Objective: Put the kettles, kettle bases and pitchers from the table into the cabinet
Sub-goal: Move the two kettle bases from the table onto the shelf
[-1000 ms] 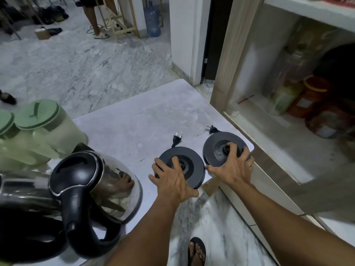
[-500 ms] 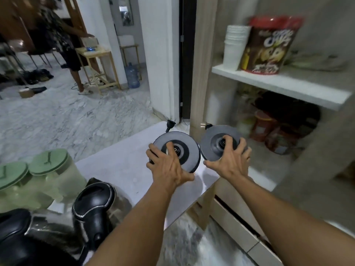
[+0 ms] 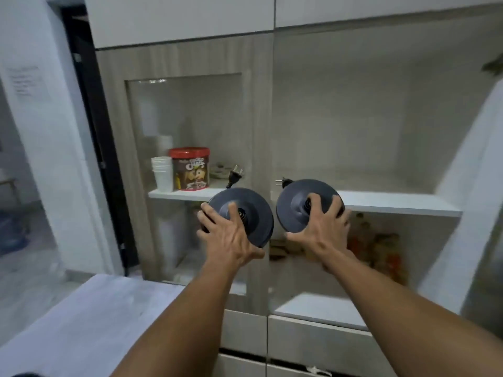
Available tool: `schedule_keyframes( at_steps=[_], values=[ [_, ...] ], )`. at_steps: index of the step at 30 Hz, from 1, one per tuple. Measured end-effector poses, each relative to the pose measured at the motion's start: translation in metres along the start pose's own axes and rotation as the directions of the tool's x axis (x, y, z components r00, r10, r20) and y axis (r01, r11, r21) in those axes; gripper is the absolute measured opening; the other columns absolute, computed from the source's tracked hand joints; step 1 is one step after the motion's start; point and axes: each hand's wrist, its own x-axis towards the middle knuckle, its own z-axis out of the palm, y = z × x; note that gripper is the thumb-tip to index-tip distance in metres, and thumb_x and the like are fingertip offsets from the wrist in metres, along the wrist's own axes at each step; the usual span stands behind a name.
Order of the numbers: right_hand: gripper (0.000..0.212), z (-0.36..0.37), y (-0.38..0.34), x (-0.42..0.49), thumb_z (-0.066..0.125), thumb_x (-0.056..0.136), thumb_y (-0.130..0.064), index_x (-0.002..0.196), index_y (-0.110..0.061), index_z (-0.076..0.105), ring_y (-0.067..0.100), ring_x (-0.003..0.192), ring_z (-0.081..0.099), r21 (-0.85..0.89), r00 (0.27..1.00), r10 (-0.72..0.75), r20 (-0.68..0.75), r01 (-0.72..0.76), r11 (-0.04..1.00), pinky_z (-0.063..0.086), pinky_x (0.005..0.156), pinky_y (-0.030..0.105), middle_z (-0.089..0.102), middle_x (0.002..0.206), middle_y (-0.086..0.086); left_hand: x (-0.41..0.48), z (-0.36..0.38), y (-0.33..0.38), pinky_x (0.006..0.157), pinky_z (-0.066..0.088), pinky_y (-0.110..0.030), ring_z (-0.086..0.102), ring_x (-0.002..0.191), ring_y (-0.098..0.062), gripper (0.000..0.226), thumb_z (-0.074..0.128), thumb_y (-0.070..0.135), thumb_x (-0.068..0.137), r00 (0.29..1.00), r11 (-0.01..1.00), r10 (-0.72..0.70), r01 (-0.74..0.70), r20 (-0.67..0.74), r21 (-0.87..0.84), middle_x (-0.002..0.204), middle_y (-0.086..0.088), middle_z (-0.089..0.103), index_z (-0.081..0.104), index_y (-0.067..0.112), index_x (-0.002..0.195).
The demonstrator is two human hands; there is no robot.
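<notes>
Wood-grain cabinet (image 3: 190, 61) niches are filling the view, with a white shelf (image 3: 394, 204) running across at mid height and a corner of the pale table (image 3: 89, 317) showing at lower left. On the shelf's left part, a stack of white cups (image 3: 162, 172) is standing just beside a red-lidded cereal tub (image 3: 190, 168). The left hand (image 3: 231, 235) is gripping one dark round base (image 3: 245, 213) and the right hand (image 3: 322, 227) is gripping the other base (image 3: 296, 202), both being held in the air at shelf level, tilted toward the camera, their plugs (image 3: 235, 174) sticking up behind.
</notes>
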Motion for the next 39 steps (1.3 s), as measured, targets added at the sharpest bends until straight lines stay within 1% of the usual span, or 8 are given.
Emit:
schedule_keyframes(
  at_steps=[8, 12, 16, 20, 26, 30, 35, 39],
  values=[
    [0.1, -0.061, 0.113, 0.076, 0.08, 0.061, -0.058, 0.141, -0.033, 0.025, 0.052, 0.138, 0.021, -0.097, 0.99, 0.111, -0.092, -0.12, 0.988, 0.03, 0.11, 0.057, 0.007, 0.157, 0.021, 0.044, 0.025, 0.152, 0.11, 0.024, -0.062, 0.002, 0.143, -0.054, 0.12, 0.082, 0.062, 0.056, 0.987, 0.985, 0.158, -0.158, 0.002, -0.065, 0.153, -0.036, -0.008, 0.008, 0.022, 0.142],
    [0.104, -0.065, 0.162, 0.123, 0.079, 0.064, -0.059, 0.145, -0.033, 0.021, 0.052, 0.14, 0.021, -0.16, 0.988, 0.144, -0.059, -0.152, 0.975, 0.028, 0.112, 0.056, 0.006, 0.158, 0.022, 0.082, 0.049, 0.214, 0.11, 0.022, -0.063, 0.0, 0.143, -0.054, 0.127, 0.081, 0.064, 0.057, 0.984, 0.981, 0.173, -0.168, 0.051, -0.101, 0.154, -0.036, -0.011, 0.002, 0.022, 0.146],
    [0.107, -0.061, 0.193, 0.174, 0.079, 0.063, -0.059, 0.146, -0.034, 0.018, 0.051, 0.141, 0.019, -0.146, 0.981, 0.192, -0.002, -0.19, 0.971, 0.028, 0.112, 0.055, 0.004, 0.159, 0.022, 0.122, 0.068, 0.258, 0.107, 0.025, -0.063, 0.002, 0.142, -0.054, 0.126, 0.083, 0.065, 0.053, 0.984, 0.982, 0.16, -0.151, 0.081, -0.114, 0.153, -0.036, -0.007, 0.006, 0.022, 0.142],
    [0.107, -0.041, 0.211, 0.214, 0.079, 0.061, -0.06, 0.145, -0.034, 0.018, 0.051, 0.138, 0.024, -0.167, 0.965, 0.254, 0.067, -0.24, 0.956, 0.031, 0.108, 0.054, 0.01, 0.158, 0.022, 0.16, 0.094, 0.281, 0.106, 0.028, -0.062, 0.009, 0.14, -0.053, 0.125, 0.083, 0.064, 0.049, 0.978, 0.988, 0.134, -0.119, 0.16, -0.101, 0.152, -0.035, 0.001, 0.007, 0.024, 0.139],
    [0.105, -0.004, 0.224, 0.281, 0.078, 0.058, -0.059, 0.142, -0.033, 0.02, 0.049, 0.132, 0.027, -0.149, 0.914, 0.358, 0.191, -0.334, 0.931, 0.036, 0.102, 0.054, 0.019, 0.149, 0.022, 0.23, 0.135, 0.297, 0.107, 0.032, -0.061, 0.019, 0.137, -0.052, 0.133, 0.081, 0.068, 0.047, 0.948, 0.996, 0.049, -0.022, 0.314, -0.089, 0.147, -0.033, 0.013, 0.003, 0.025, 0.146],
    [0.109, 0.024, 0.226, 0.324, 0.082, 0.055, -0.06, 0.143, -0.034, 0.024, 0.049, 0.132, 0.03, -0.148, 0.897, 0.378, 0.227, -0.352, 0.924, 0.038, 0.1, 0.054, 0.022, 0.149, 0.02, 0.282, 0.161, 0.305, 0.106, 0.034, -0.06, 0.022, 0.135, -0.053, 0.135, 0.08, 0.071, 0.043, 0.913, 0.998, 0.048, -0.026, 0.405, -0.059, 0.144, -0.033, 0.018, 0.006, 0.024, 0.145],
    [0.118, 0.06, 0.226, 0.366, 0.075, 0.037, -0.071, 0.14, -0.034, 0.03, 0.045, 0.129, 0.039, -0.173, 0.872, 0.386, 0.303, -0.348, 0.921, 0.045, 0.101, 0.053, 0.035, 0.142, 0.017, 0.33, 0.198, 0.311, 0.106, 0.035, -0.058, 0.027, 0.136, -0.049, 0.16, 0.079, 0.075, 0.03, 0.849, 0.999, 0.042, -0.038, 0.527, -0.02, 0.149, -0.031, 0.021, -0.014, 0.024, 0.15],
    [0.124, 0.075, 0.234, 0.379, 0.069, 0.038, -0.083, 0.143, -0.032, 0.028, 0.04, 0.133, 0.04, -0.192, 0.869, 0.369, 0.331, -0.321, 0.927, 0.041, 0.106, 0.05, 0.038, 0.145, 0.016, 0.348, 0.213, 0.305, 0.11, 0.036, -0.05, 0.031, 0.141, -0.038, 0.168, 0.071, 0.085, 0.027, 0.778, 0.996, 0.084, -0.088, 0.622, -0.025, 0.158, -0.014, 0.025, -0.025, 0.021, 0.15]
  ],
)
